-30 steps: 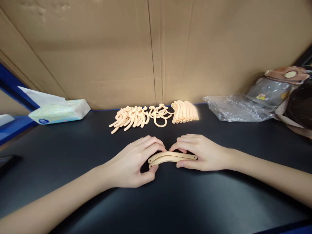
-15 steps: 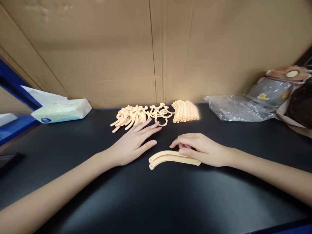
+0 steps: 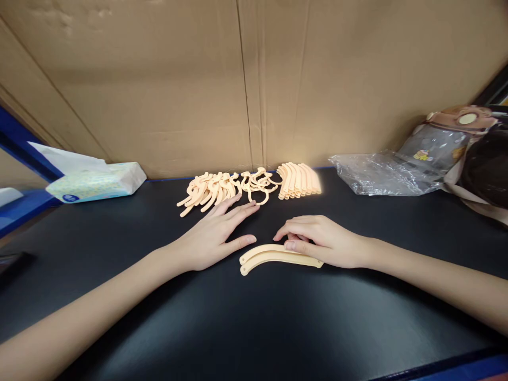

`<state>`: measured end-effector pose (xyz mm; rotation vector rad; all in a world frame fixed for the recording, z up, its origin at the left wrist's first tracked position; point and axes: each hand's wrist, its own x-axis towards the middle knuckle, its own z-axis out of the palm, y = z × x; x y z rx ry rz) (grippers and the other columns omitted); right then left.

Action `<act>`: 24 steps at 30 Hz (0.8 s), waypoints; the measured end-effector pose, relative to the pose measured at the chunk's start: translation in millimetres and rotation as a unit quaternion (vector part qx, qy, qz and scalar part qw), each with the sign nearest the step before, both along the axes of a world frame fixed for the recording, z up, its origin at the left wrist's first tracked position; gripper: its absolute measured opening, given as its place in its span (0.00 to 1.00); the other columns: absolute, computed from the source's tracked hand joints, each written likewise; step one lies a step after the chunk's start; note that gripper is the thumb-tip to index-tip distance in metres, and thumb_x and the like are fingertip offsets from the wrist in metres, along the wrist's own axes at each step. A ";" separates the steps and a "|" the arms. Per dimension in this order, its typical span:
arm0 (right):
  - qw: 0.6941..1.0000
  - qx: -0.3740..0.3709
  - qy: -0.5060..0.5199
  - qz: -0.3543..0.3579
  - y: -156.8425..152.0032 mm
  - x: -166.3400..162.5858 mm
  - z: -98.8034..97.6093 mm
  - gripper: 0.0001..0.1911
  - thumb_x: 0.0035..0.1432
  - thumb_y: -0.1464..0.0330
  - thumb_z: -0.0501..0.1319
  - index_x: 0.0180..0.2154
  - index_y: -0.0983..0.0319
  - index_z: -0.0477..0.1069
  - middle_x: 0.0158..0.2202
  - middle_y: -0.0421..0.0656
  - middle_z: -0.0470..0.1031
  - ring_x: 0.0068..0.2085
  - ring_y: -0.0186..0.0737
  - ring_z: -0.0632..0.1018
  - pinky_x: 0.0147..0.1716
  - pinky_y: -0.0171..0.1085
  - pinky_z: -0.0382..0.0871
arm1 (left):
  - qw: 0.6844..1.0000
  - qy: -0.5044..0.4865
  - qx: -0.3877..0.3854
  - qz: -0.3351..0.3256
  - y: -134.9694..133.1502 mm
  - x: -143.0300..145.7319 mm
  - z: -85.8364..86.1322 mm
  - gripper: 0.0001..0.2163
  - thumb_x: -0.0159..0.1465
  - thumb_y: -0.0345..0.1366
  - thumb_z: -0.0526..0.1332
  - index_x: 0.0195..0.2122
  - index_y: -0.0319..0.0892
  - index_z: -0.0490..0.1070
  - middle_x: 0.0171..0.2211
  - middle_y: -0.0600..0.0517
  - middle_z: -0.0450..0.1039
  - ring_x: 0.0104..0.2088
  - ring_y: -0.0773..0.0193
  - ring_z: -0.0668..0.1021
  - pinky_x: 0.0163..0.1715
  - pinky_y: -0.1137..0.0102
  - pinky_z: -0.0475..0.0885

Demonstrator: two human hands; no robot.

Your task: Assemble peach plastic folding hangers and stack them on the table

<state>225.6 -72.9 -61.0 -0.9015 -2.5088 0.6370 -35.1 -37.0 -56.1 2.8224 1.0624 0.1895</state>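
two hands, two curved strips, three piles

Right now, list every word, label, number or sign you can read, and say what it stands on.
Nothing here reads clearly.
On the tissue pack: a blue oval logo, too blurred to read.
On the bottle: a small yellow sticker, too small to read.
On the cardboard wall: no print visible.
On the curved strips under the right hand: no markings visible.
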 end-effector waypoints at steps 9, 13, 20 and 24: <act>1.000 0.020 0.002 0.013 1.2 1.0 -0.7 0.16 0.67 0.61 0.51 0.45 0.64 0.71 0.33 0.42 0.73 0.33 0.33 0.73 0.35 0.33 0.64 | 0.995 -0.042 0.080 -0.029 -2.8 1.2 0.6 0.21 0.68 0.46 0.52 0.59 0.43 0.62 0.54 0.45 0.69 0.57 0.52 0.66 0.55 0.57 0.64; 1.000 0.011 0.000 0.009 1.2 1.3 -0.6 0.17 0.68 0.61 0.51 0.45 0.65 0.71 0.33 0.41 0.73 0.33 0.32 0.72 0.35 0.32 0.64 | 0.991 -0.092 0.095 -0.036 -4.4 0.0 -1.3 0.14 0.69 0.38 0.51 0.51 0.42 0.70 0.43 0.48 0.75 0.45 0.58 0.74 0.47 0.64 0.70; 1.000 0.011 -0.007 0.009 1.3 1.4 -1.4 0.17 0.65 0.58 0.54 0.44 0.63 0.72 0.28 0.37 0.67 0.29 0.31 0.69 0.31 0.31 0.62 | 0.982 -0.152 0.074 -0.083 -4.9 -5.2 -5.6 0.12 0.69 0.35 0.54 0.47 0.46 0.75 0.39 0.50 0.75 0.39 0.65 0.76 0.39 0.72 0.71; 0.999 0.023 -0.023 0.010 -0.2 0.7 -0.6 0.17 0.59 0.55 0.60 0.42 0.61 0.73 0.26 0.35 0.63 0.28 0.30 0.67 0.31 0.31 0.60 | 0.975 -0.190 0.060 -0.102 -6.7 -3.6 -4.3 0.11 0.68 0.35 0.56 0.42 0.44 0.78 0.36 0.50 0.76 0.36 0.65 0.76 0.36 0.72 0.72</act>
